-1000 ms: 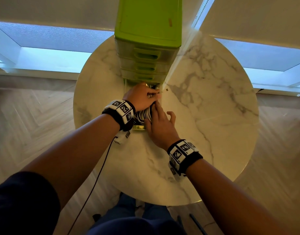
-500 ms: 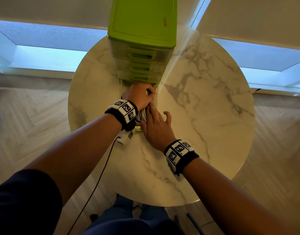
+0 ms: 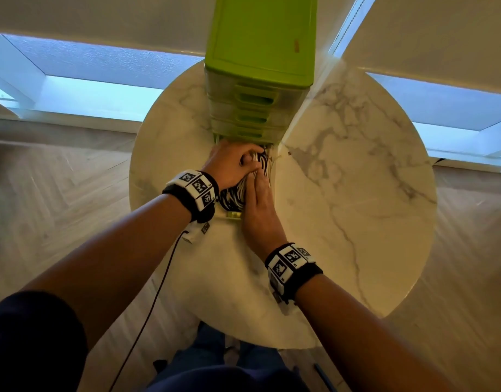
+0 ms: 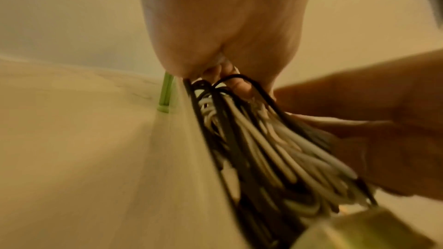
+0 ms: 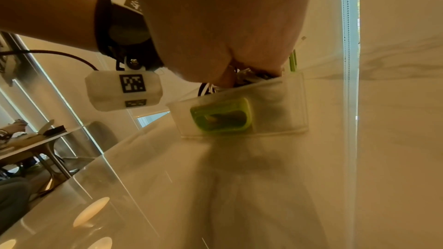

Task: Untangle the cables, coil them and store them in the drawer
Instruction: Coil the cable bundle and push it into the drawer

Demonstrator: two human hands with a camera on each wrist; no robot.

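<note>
Both hands are down in the pulled-out bottom drawer (image 5: 242, 120) of a green cabinet (image 3: 260, 38) that stands on a round marble worktop (image 3: 356, 193).

Left hand (image 3: 229, 165): fingers curled over the far end of the cables (image 3: 235, 193), close to the cabinet front. The left wrist view shows its fingertips (image 4: 239, 84) hooked into the black and white loops, so it grips the bundle.

Right hand (image 3: 260, 213): fingers held straight and together, laid along the right side of the bundle and pressing it down and in. The thumb is hidden under the hand; in the right wrist view the fingertips reach among the cable ends inside the drawer, and a pinch cannot be told there.

Count: two hands, each with one marker band at the wrist (image 3: 195, 190); one cabinet with four drawer fronts visible, the lowest one open; one bundle of cables, black strands mixed with white, the number of separate cables not countable.

Position: the cables lie inside the open drawer, under the left hand and against the left side of the right hand, between the two wrists. The drawer is clear plastic with a green handle (image 5: 220, 115) facing the person.

A thin dark lead (image 3: 158, 281) hangs from the left wrist band over the worktop edge.
</note>
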